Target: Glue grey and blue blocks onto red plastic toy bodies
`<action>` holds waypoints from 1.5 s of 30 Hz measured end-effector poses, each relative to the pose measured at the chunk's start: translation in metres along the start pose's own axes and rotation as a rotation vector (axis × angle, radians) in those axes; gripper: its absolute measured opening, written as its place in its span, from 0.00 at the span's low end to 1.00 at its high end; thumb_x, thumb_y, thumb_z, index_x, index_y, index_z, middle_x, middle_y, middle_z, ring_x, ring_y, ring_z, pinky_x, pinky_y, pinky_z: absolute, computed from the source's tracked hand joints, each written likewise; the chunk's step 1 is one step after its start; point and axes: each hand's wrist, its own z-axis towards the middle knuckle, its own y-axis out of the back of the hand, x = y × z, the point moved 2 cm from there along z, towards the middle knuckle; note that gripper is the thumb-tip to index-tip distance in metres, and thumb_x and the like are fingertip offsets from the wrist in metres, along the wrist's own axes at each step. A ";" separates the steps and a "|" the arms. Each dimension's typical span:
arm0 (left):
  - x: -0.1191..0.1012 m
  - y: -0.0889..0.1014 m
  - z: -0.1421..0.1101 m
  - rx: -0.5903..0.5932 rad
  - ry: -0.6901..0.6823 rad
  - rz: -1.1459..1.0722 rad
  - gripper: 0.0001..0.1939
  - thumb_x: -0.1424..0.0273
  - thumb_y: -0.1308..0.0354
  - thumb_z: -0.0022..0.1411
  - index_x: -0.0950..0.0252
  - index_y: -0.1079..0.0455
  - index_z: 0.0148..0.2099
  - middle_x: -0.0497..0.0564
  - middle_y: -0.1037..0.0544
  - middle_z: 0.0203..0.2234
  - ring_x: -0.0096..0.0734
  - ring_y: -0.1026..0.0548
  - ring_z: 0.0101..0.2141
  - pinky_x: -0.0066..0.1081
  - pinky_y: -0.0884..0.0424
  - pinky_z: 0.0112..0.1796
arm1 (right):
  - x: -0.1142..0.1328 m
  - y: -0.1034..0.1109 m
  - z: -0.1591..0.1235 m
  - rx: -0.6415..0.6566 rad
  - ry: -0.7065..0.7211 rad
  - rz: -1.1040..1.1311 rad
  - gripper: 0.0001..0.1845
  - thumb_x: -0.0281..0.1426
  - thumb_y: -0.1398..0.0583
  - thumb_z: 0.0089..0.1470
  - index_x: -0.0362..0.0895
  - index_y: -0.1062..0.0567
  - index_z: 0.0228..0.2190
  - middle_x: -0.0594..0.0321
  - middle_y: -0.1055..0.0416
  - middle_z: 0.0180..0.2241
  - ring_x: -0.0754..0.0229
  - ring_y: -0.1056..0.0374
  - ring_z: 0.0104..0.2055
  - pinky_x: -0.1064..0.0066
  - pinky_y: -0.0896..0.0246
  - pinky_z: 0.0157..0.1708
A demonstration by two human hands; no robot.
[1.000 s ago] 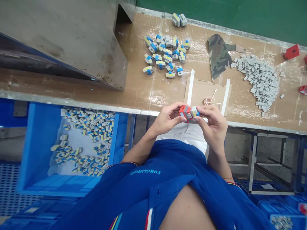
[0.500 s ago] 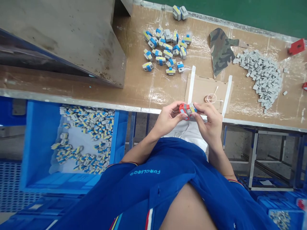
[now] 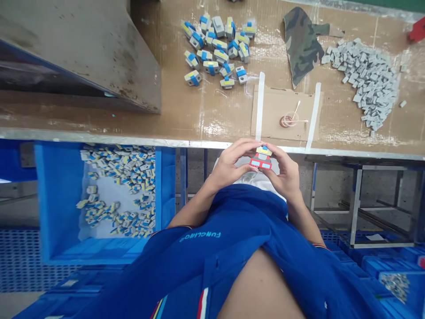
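Note:
My left hand [image 3: 230,165] and my right hand [image 3: 284,171] meet just off the table's front edge. Their fingers pinch a small assembled part [image 3: 261,158] from both sides. It has a red frame with light-blue windows and a yellow-and-blue block on top, and fingers hide its sides. Farther off on the table lies a loose group of grey blocks with blue and yellow bands [image 3: 215,48]. A heap of small grey pieces [image 3: 368,82] lies to the right.
A blue crate [image 3: 59,199] holding many banded parts stands below the table on my left. A grey metal hood [image 3: 76,48] overhangs the table's left side. Camouflage cloth [image 3: 300,44] and a taped cardboard sheet [image 3: 282,115] with a thin white coil lie ahead.
The part has turned in my fingers, now showing its red face and windows towards me. The table has shifted up and left in view as my head moved.

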 end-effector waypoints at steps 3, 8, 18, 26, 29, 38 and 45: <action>-0.003 -0.003 0.000 -0.017 -0.160 0.147 0.27 0.58 0.33 0.67 0.60 0.28 0.65 0.59 0.22 0.53 0.37 0.21 0.51 0.33 0.19 0.46 | 0.003 0.003 -0.003 0.002 -0.019 0.084 0.32 0.35 0.33 0.62 0.60 0.31 0.65 0.57 0.27 0.60 0.48 0.28 0.62 0.50 0.22 0.57; -0.023 -0.010 -0.001 -0.087 -0.265 0.276 0.27 0.52 0.44 0.73 0.64 0.29 0.63 0.59 0.22 0.50 0.36 0.22 0.47 0.33 0.20 0.44 | 0.021 0.001 -0.004 -0.083 -0.006 0.191 0.32 0.39 0.32 0.62 0.62 0.30 0.64 0.58 0.32 0.53 0.51 0.29 0.57 0.52 0.22 0.56; -0.049 -0.017 -0.016 -0.193 -0.279 0.489 0.26 0.50 0.51 0.76 0.64 0.28 0.61 0.59 0.22 0.48 0.41 0.23 0.48 0.40 0.22 0.46 | 0.048 -0.004 -0.009 -0.248 0.207 -0.113 0.26 0.47 0.39 0.67 0.54 0.28 0.62 0.58 0.31 0.41 0.55 0.29 0.40 0.60 0.21 0.36; 0.019 -0.034 -0.032 -0.142 -0.046 0.421 0.30 0.48 0.49 0.74 0.69 0.28 0.59 0.63 0.20 0.49 0.39 0.21 0.44 0.36 0.21 0.41 | -0.022 -0.013 -0.030 -0.099 0.004 -0.209 0.24 0.45 0.39 0.68 0.49 0.27 0.60 0.58 0.26 0.42 0.55 0.25 0.42 0.57 0.21 0.44; 0.031 -0.037 -0.034 -0.121 -0.019 0.419 0.26 0.53 0.47 0.75 0.70 0.27 0.60 0.64 0.20 0.50 0.39 0.21 0.46 0.35 0.21 0.41 | -0.035 -0.011 -0.034 -0.059 -0.010 -0.164 0.24 0.39 0.37 0.67 0.50 0.29 0.62 0.57 0.25 0.46 0.55 0.24 0.44 0.58 0.21 0.45; 0.030 -0.037 -0.043 -0.118 0.005 0.494 0.22 0.60 0.41 0.73 0.65 0.26 0.63 0.61 0.19 0.51 0.42 0.20 0.51 0.42 0.20 0.51 | -0.042 -0.011 -0.041 -0.091 -0.006 -0.229 0.26 0.30 0.38 0.65 0.53 0.28 0.63 0.56 0.28 0.47 0.52 0.26 0.49 0.54 0.22 0.47; 0.038 -0.039 -0.045 -0.110 0.060 0.556 0.23 0.57 0.42 0.74 0.64 0.25 0.63 0.60 0.18 0.48 0.39 0.18 0.47 0.38 0.19 0.49 | -0.049 -0.014 -0.044 -0.111 -0.056 -0.258 0.22 0.33 0.39 0.66 0.50 0.26 0.60 0.53 0.25 0.49 0.49 0.26 0.51 0.51 0.22 0.51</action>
